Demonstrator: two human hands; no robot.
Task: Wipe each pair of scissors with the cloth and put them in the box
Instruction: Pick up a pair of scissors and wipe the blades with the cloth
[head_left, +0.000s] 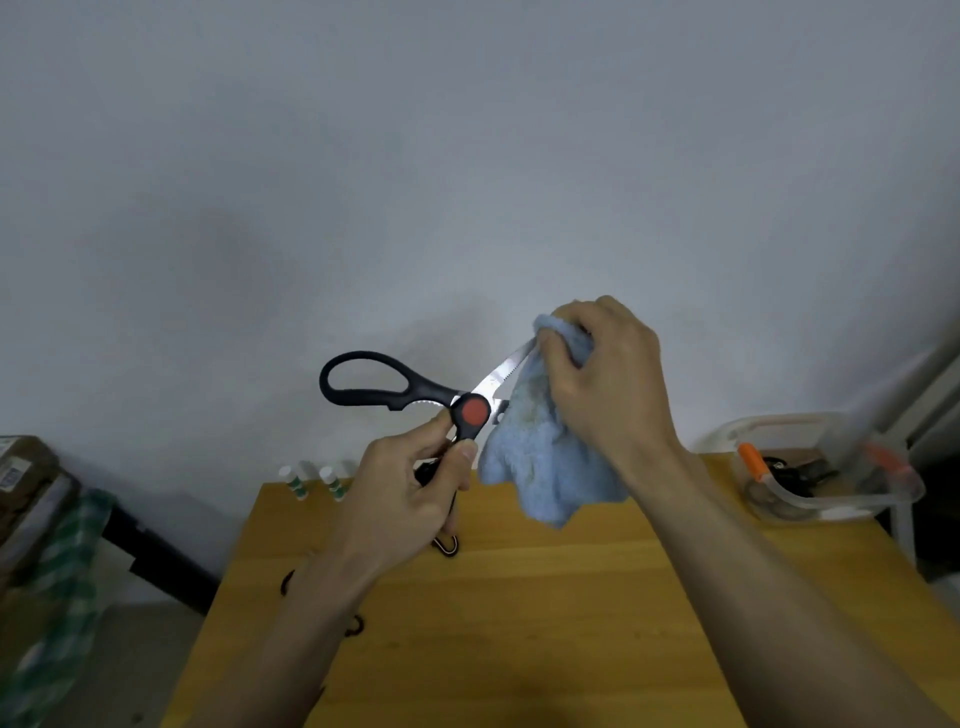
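Wooden table lies below; clear box waits at its right edge. Right hand bunches the cloth round the blade tip; left hand pinches the scissors near the pivot, held mid-air. Wiping is underway; boxing probably follows.

Black scissors, red pivot; blue cloth; yellow table.

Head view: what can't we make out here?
- Scissors: blade tips are wrapped in the blue cloth under the right hand; the lower handle loop is hidden in the left hand.
- Clear box: blurred, contents dark and unclear.
- Two small bottles: too small to read.
- Table: near edge cut off by the frame.
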